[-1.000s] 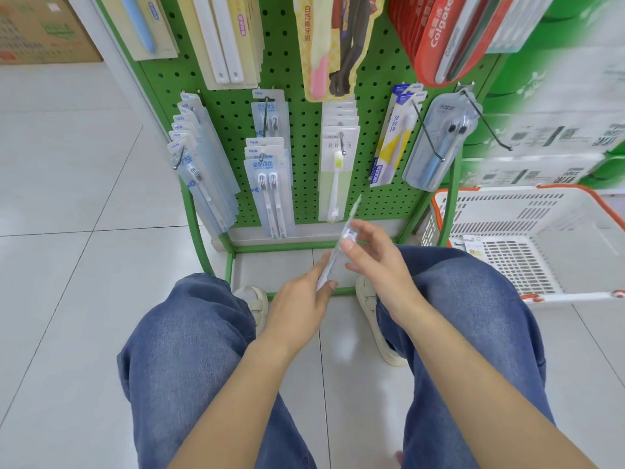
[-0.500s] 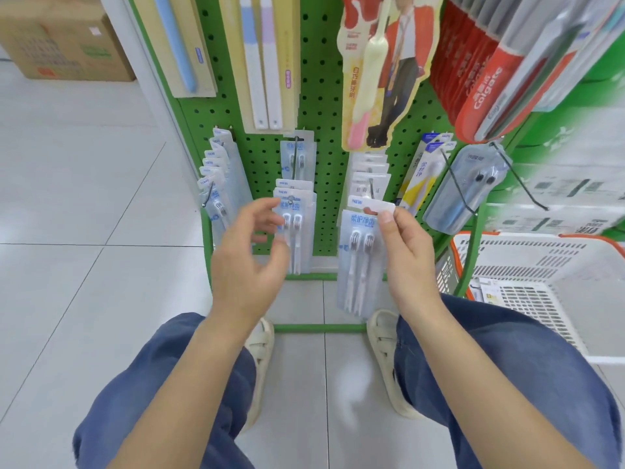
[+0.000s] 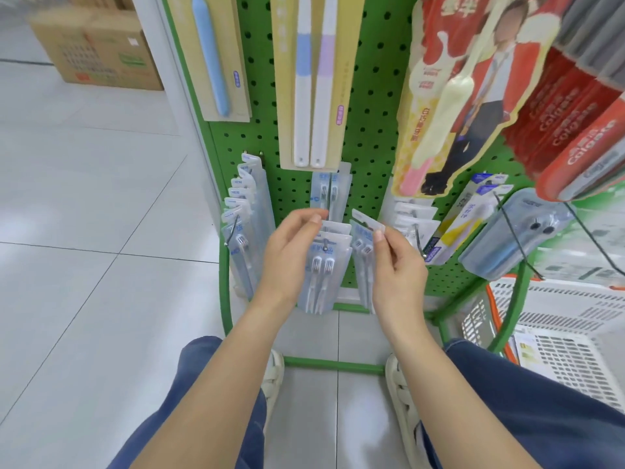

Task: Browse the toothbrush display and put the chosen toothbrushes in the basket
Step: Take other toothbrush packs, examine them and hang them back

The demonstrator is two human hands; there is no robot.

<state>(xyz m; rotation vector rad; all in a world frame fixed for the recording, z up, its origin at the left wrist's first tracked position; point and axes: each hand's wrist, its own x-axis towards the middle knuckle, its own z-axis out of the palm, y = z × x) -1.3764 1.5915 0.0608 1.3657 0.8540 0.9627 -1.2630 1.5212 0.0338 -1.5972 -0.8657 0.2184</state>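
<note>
Nearest, two blue-jeaned knees flank the hands. The right hand (image 3: 397,262) pinches the card top of a clear twin toothbrush pack (image 3: 364,255), two white brushes inside. The left hand (image 3: 291,249), fingers curled, grips the hanging twin packs (image 3: 325,269) on their hook. At right sits the white basket (image 3: 554,311). Farther up the green pegboard (image 3: 375,96), red packs (image 3: 575,130) read "Colgate".

Both hands (image 3: 341,252) at toothbrush packs (image 3: 326,269) on pegboard (image 3: 372,96)
</note>
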